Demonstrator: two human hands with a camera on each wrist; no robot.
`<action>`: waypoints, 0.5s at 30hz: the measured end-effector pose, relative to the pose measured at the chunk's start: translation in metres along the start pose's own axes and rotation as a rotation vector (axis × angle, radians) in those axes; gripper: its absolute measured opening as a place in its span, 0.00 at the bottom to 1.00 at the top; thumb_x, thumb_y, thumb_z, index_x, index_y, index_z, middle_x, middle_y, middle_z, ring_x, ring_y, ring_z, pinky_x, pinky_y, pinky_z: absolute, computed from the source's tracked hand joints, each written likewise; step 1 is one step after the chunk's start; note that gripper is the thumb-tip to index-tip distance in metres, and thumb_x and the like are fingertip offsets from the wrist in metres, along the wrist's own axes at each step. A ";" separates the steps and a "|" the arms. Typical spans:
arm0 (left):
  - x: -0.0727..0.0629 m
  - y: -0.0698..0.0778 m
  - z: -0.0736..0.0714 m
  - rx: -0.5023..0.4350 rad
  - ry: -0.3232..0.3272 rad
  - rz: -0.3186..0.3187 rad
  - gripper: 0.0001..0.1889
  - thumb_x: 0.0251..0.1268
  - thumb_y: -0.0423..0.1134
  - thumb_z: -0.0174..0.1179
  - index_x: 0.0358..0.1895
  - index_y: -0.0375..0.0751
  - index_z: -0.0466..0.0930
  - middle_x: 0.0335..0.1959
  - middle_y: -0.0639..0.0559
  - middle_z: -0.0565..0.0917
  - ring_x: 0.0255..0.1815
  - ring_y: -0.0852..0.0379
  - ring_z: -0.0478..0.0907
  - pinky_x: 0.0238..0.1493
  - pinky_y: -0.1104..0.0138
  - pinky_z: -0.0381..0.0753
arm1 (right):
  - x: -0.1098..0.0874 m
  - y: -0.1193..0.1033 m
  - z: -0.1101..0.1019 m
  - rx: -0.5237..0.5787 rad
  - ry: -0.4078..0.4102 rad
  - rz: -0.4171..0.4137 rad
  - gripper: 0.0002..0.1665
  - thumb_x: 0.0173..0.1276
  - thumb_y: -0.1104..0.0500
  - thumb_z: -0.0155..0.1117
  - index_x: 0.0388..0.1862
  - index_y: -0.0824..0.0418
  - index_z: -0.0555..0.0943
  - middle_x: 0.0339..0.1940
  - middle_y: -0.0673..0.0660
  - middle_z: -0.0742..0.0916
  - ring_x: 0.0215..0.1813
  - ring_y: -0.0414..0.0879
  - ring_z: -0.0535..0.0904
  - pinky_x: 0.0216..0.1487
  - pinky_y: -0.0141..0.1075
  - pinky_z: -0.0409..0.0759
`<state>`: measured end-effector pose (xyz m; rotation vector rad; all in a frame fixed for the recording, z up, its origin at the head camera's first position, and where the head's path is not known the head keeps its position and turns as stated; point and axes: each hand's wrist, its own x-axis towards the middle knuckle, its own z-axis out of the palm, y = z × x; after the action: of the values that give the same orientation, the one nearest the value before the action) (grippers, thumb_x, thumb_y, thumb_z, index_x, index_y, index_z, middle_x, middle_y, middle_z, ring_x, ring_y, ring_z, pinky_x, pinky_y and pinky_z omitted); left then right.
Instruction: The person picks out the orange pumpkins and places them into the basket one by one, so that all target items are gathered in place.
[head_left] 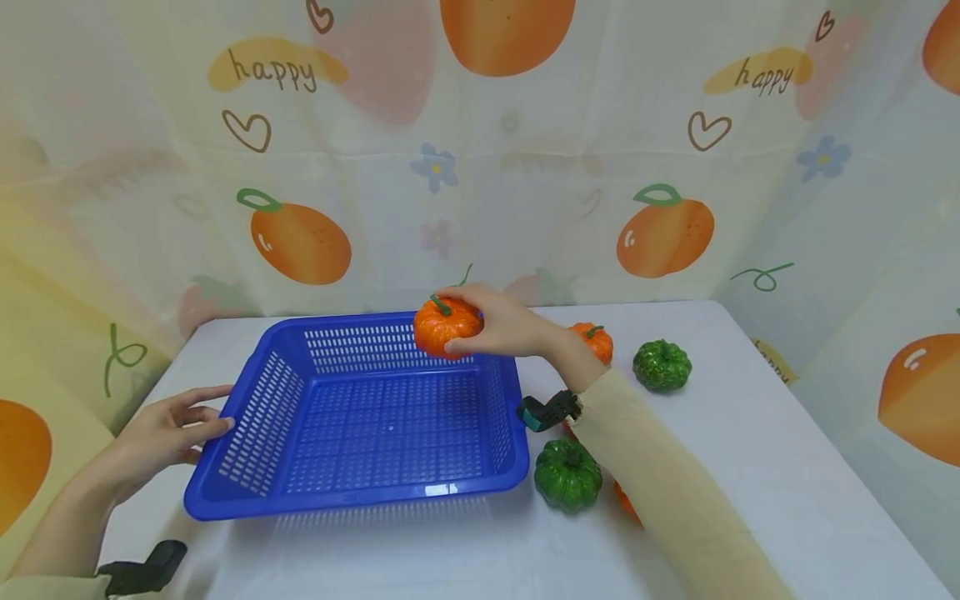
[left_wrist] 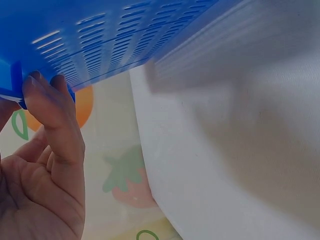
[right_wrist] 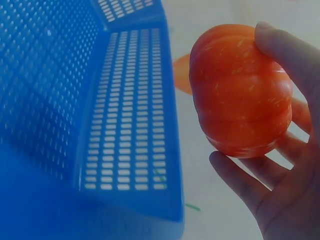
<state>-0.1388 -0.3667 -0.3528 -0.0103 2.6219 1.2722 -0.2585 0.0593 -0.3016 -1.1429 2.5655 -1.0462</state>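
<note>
A blue plastic basket (head_left: 390, 425) with slotted walls is in the middle of the head view, with nothing lying in it. My left hand (head_left: 168, 425) grips its left rim, thumb on the near side; in the left wrist view the fingers (left_wrist: 55, 115) curl at the basket's edge. Over the basket's far right corner, my right hand (head_left: 510, 321) holds a small orange pumpkin (head_left: 442, 327) with a green stem. The right wrist view shows that pumpkin (right_wrist: 240, 92) between thumb and fingers, beside the basket wall (right_wrist: 130, 110).
Right of the basket lie a green pumpkin (head_left: 567, 477), a speckled green pumpkin (head_left: 662, 366) and an orange pumpkin (head_left: 594, 340). Another orange piece (head_left: 627, 503) shows partly under the right sleeve (head_left: 667, 492). A fruit-print curtain (head_left: 495, 192) hangs behind the white table (head_left: 780, 467).
</note>
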 end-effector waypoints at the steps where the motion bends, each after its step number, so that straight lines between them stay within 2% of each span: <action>1: 0.000 0.000 0.000 -0.001 -0.001 0.006 0.36 0.65 0.45 0.55 0.68 0.28 0.51 0.36 0.46 0.78 0.32 0.57 0.79 0.35 0.65 0.82 | 0.003 -0.001 0.002 0.001 -0.006 0.000 0.41 0.57 0.47 0.66 0.69 0.50 0.62 0.63 0.52 0.70 0.57 0.44 0.69 0.51 0.34 0.77; 10: -0.001 0.001 0.000 0.001 -0.008 0.006 0.36 0.66 0.44 0.54 0.69 0.28 0.50 0.36 0.47 0.77 0.32 0.58 0.79 0.35 0.65 0.82 | 0.023 -0.007 0.026 -0.018 -0.061 -0.010 0.40 0.58 0.50 0.66 0.68 0.53 0.63 0.61 0.52 0.72 0.56 0.43 0.70 0.51 0.31 0.76; 15: 0.000 0.001 -0.001 -0.005 -0.007 0.001 0.36 0.65 0.45 0.55 0.69 0.28 0.50 0.36 0.46 0.78 0.32 0.56 0.79 0.35 0.65 0.82 | 0.032 -0.007 0.038 -0.025 -0.105 0.019 0.41 0.58 0.49 0.65 0.68 0.54 0.62 0.61 0.52 0.71 0.55 0.43 0.70 0.52 0.31 0.75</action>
<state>-0.1388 -0.3667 -0.3514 -0.0049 2.6130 1.2773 -0.2621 0.0130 -0.3206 -1.1453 2.5099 -0.9270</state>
